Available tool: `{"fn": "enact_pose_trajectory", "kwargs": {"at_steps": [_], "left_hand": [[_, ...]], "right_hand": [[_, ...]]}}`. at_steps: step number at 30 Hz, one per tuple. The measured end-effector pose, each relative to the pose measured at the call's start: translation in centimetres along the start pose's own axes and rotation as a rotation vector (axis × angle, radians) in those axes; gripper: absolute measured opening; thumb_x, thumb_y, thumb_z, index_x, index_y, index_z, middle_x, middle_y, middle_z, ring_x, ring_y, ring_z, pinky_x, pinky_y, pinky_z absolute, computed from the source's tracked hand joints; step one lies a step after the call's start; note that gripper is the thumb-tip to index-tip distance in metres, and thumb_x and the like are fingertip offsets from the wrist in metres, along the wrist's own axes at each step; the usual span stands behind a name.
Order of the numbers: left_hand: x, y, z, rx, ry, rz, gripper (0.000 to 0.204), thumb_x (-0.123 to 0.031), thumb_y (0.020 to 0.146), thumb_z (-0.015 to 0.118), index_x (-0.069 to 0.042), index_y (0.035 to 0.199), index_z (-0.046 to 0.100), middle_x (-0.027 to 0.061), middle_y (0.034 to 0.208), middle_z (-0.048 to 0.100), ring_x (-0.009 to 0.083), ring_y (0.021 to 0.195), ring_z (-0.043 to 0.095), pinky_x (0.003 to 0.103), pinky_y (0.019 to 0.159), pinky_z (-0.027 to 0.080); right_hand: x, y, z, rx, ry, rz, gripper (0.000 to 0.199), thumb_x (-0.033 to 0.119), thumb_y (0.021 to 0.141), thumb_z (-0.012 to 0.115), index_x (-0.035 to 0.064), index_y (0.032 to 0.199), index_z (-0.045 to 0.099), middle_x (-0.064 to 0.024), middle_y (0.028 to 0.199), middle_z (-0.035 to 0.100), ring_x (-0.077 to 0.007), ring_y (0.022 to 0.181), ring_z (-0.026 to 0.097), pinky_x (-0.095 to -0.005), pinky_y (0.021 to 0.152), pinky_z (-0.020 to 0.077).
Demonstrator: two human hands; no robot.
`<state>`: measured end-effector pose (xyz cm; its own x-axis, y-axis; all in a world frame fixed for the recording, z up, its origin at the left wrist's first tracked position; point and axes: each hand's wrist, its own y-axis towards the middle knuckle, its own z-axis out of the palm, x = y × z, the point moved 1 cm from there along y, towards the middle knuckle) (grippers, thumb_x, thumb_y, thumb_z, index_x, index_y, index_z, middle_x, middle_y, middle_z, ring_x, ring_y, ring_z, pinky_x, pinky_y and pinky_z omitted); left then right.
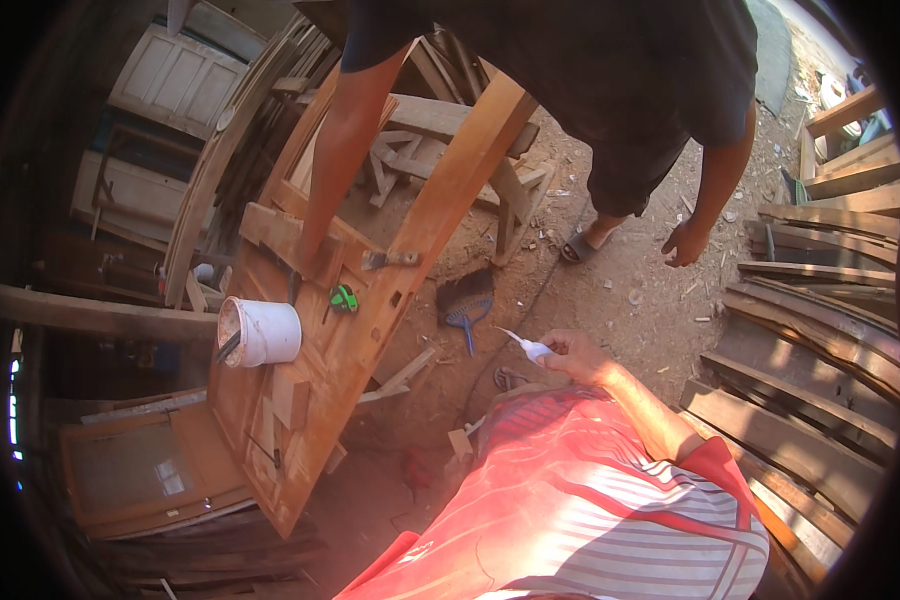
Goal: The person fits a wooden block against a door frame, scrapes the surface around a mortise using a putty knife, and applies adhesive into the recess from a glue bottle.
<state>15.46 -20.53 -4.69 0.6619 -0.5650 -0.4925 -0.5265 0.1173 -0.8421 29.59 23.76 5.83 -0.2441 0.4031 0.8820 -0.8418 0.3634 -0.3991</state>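
In my right hand (577,358) I hold a small white bottle with a long thin nozzle (532,348); my fingers are closed round its body and the nozzle points up and to the left, away from the wooden door. My left hand is out of the picture. To the left lies the brown panelled door (355,355), raised above the ground. A white bucket (270,332) with a dark handle sticking out rests on it. Near the bucket are a green tape measure (344,298) and a flat scraper or brush with a wooden handle (398,259).
Across the door stands another person (570,80), one arm reaching down to a wood block (320,262), the other hanging. A broom head with a blue handle (467,318) lies on the dirt floor. Planks (810,385) are stacked at right; a glazed frame (130,465) leans at lower left.
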Motion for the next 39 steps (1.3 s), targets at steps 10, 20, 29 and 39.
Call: {"fn": "enact_pose_trajectory", "kwargs": {"at_steps": [10,20,29,39], "left_hand": [[0.4,0.1,0.2,-0.012,-0.022,0.005,0.023,-0.025,0.103,0.064,-0.002,0.105,0.065,0.0053,0.085,0.067,0.0156,0.072,0.066,0.032,0.065,0.055],[0.8,0.2,0.2,-0.022,-0.027,0.018,0.024,-0.025,0.103,0.064,-0.002,0.105,0.065,0.0052,0.085,0.067,0.0156,0.072,0.066,0.032,0.064,0.055],[1.0,0.2,0.4,-0.039,-0.045,0.039,0.025,-0.026,0.103,0.065,-0.001,0.104,0.065,0.0052,0.085,0.068,0.0156,0.072,0.066,0.032,0.064,0.055],[0.2,1.7,1.3,-0.087,-0.060,0.198,0.026,-0.027,0.103,0.065,-0.001,0.104,0.066,0.0051,0.085,0.068,0.0156,0.072,0.066,0.032,0.064,0.055]], "right_hand": [[-0.9,0.2,0.0,-0.023,-0.029,0.026,0.034,0.013,0.092,0.079,-0.0015,0.121,0.070,-0.0079,0.109,0.076,-0.0138,0.099,0.070,-0.0299,0.088,0.0557],[-0.8,-0.3,-0.1,-0.022,-0.018,0.031,0.034,0.012,0.091,0.079,-0.0018,0.121,0.071,-0.0088,0.110,0.075,-0.0148,0.101,0.070,-0.0305,0.090,0.0560],[-0.5,-0.1,-0.4,-0.013,-0.070,0.020,0.034,0.015,0.092,0.079,-0.0017,0.120,0.072,-0.0080,0.106,0.076,-0.0134,0.097,0.070,-0.0294,0.088,0.0554],[0.1,-0.1,-1.0,-0.032,-0.163,0.046,0.029,0.015,0.092,0.079,-0.0003,0.116,0.073,-0.0031,0.100,0.076,-0.0094,0.091,0.068,-0.0278,0.081,0.0532]]}}
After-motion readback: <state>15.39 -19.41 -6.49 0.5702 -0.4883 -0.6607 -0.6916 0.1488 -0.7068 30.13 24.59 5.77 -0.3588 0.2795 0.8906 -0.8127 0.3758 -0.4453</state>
